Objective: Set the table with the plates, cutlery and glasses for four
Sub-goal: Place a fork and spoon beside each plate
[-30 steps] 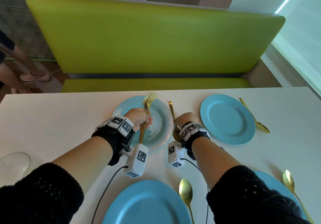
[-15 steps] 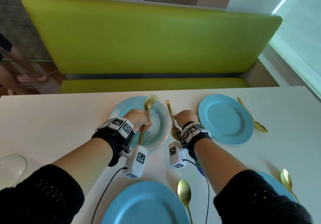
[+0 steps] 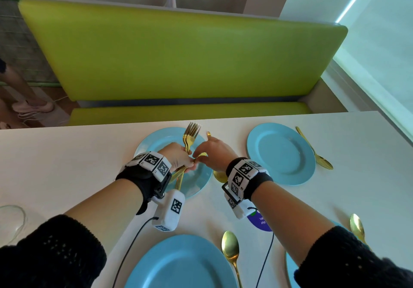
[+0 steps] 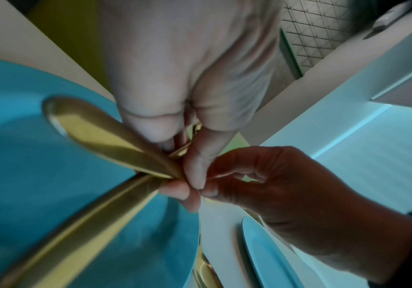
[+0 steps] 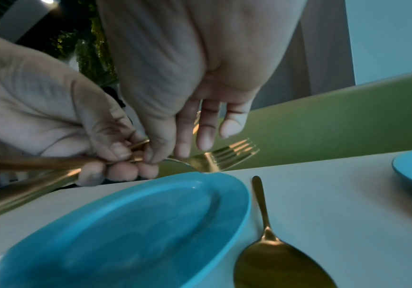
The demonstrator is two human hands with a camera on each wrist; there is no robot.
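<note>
Head view, forks: a bundle of gold forks [image 3: 188,140] is gripped in the left hand [image 3: 178,158] above the far left blue plate [image 3: 156,140], tines pointing away toward the green bench [image 3: 178,57].
Head view, right hand: the right hand [image 3: 214,151] is brought against the left, its thumb and forefinger pinched on one fork handle at the left fingertips.
Head view, table: a gold spoon [image 3: 220,176] is laid just right of that plate, partly hidden under the right wrist; a second blue plate [image 3: 281,153] with its own spoon [image 3: 317,156] is seen further right, on the white table [image 3: 67,164].
Left wrist view, grip: two gold handles [image 4: 96,210] are crossed under the curled left fingers [image 4: 175,191]; the right hand [image 4: 286,185] is met at those fingertips, thumb and forefinger closed together.
Right wrist view, forks: the fork tines [image 5: 227,155] are held above the plate's rim [image 5: 239,194], just beyond both hands.
Right wrist view, right fingers: the handle is pinched by thumb and forefinger [image 5: 155,154]; the other fingers are held straight.
Right wrist view, spoon: the gold spoon [image 5: 274,253] is laid flat beside the plate.
</note>
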